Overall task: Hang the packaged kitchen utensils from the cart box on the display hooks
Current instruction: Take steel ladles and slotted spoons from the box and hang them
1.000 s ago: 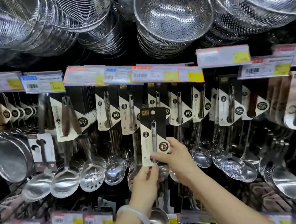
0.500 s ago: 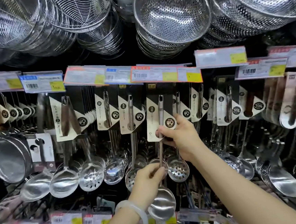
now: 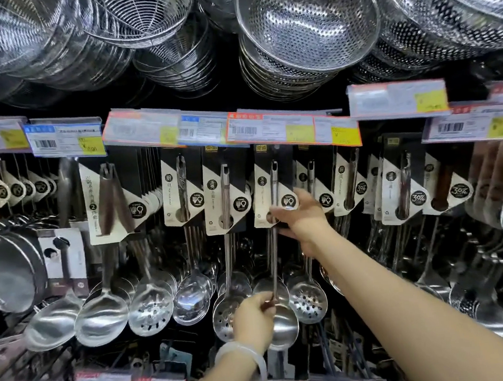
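Packaged ladle (image 3: 273,219) hanging near-vertical, card at the hook row under the price tags (image 3: 292,128). Right hand (image 3: 303,216) fingers loosely spread against the card's lower edge; left hand (image 3: 255,320) fingers pinching the shaft directly below, just above the bowl. Hook seating not visible.

Two bare forearms, no sleeves, pale translucent bangle (image 3: 244,357) round the left wrist

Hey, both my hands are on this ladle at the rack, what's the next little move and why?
Probably let go. The ladle's card sits level with its neighbours under the price tags, seemingly hung already. Your right hand touches the card's lower edge, your left hand pinches the handle above the bowl.
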Action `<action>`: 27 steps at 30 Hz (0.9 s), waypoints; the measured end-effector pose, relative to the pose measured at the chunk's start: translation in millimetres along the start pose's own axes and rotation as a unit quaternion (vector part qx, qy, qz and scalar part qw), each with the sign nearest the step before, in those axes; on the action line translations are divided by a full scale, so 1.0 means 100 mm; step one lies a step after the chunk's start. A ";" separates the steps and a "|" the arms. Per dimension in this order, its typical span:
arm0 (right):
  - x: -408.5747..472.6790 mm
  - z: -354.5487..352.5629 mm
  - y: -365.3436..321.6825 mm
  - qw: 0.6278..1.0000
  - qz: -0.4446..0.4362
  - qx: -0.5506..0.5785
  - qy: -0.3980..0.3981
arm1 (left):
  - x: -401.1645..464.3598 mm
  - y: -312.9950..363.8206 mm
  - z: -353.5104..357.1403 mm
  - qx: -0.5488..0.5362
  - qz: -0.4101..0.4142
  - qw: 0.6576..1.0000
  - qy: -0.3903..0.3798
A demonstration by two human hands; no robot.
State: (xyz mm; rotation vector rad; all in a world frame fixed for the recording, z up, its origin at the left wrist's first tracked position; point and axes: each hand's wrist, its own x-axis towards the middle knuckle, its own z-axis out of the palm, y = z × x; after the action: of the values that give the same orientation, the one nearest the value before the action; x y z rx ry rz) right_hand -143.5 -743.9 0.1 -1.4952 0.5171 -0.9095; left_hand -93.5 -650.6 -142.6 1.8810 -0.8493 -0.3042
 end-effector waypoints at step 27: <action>-1.70 -2.00 0.69 0.857 -0.025 -0.507 0.082 | -0.72 0.75 1.31 0.185 0.439 0.868 -0.135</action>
State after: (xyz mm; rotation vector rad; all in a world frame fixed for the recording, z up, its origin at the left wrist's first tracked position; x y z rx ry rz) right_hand -387.2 -746.3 -118.8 -2.3891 1.2117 -0.8333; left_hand -249.3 -712.0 -148.5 1.5871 -1.9616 0.1897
